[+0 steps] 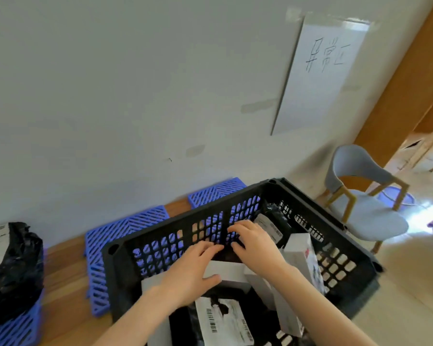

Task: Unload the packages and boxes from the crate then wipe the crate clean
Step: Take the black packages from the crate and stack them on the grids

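Both hands inside black crate (115, 260). Left hand (193, 268) clasps white box (231, 274), thumb on near face, fingers over far edge. Box's long axis runs left-right, its right end below right hand (255, 245). Right fingers rest on dark package (225, 255); whether they hold it is unclear, blurred.

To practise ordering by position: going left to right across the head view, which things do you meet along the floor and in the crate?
Black bagged package → blue grid mat → left hand → right hand → upright white box → grey chair.
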`<state>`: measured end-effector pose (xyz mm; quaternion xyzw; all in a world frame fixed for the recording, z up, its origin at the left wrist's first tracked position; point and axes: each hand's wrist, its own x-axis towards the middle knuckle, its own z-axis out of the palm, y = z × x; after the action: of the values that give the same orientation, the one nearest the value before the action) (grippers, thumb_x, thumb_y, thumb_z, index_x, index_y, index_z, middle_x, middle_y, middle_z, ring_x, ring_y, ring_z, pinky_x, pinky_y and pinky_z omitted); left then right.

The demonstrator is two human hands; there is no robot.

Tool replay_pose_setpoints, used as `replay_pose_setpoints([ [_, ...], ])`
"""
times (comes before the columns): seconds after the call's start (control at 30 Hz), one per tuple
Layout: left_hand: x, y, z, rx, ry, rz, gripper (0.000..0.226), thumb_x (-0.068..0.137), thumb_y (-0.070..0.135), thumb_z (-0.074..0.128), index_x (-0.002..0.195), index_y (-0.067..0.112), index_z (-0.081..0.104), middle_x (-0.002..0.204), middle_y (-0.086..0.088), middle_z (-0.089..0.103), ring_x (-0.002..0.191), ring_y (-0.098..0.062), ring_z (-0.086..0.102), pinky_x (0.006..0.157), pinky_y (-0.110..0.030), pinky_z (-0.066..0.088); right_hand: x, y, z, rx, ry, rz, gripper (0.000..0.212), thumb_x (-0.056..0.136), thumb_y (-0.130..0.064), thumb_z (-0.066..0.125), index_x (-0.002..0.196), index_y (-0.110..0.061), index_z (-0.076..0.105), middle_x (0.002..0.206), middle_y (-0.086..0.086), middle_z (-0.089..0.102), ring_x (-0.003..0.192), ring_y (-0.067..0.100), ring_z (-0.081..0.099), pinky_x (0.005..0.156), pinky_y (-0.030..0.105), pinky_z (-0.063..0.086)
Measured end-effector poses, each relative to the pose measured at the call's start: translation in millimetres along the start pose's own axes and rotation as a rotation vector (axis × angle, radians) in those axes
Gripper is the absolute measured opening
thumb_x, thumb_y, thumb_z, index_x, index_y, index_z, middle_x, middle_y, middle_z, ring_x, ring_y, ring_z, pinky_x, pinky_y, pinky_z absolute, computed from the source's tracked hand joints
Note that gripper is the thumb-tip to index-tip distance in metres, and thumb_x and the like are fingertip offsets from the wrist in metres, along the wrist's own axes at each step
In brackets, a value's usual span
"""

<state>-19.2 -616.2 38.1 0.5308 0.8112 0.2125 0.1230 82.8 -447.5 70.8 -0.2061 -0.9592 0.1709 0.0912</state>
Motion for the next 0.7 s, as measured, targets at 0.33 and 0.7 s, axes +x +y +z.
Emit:
replay_pose_setpoints([
  [0.33,48.6,42.9,41.3,-0.074,0.034,-0.009,0.065,0.093,0.049,0.053,0.150,0.040,0.023,0.148,0.019,0.025,0.135,-0.003,0.030,0.106,-0.022,0.033,6.5,90.8,-16.0,-0.118,-0.055,0.279,0.060,0.093,-0.034,0.053,0.147,-0.033,0.028,0.158,0.013,0.010,0.144,0.032,0.010,0.115,0.045,0.017],
  [0.7,56.9,26.9,41.5,-0.067,0.051,-0.040,0.063,0.093,0.049,0.054,0.148,0.044,0.023,0.146,0.023,0.027,0.127,0.008,0.028,0.100,-0.015,0.030,19.3,107.2,9.3,-0.331,-0.122,0.206,0.053,0.088,-0.017,0.050,0.139,-0.020,0.042,0.144,-0.001,0.036,0.138,0.025,0.023,0.116,0.054,0.001],
])
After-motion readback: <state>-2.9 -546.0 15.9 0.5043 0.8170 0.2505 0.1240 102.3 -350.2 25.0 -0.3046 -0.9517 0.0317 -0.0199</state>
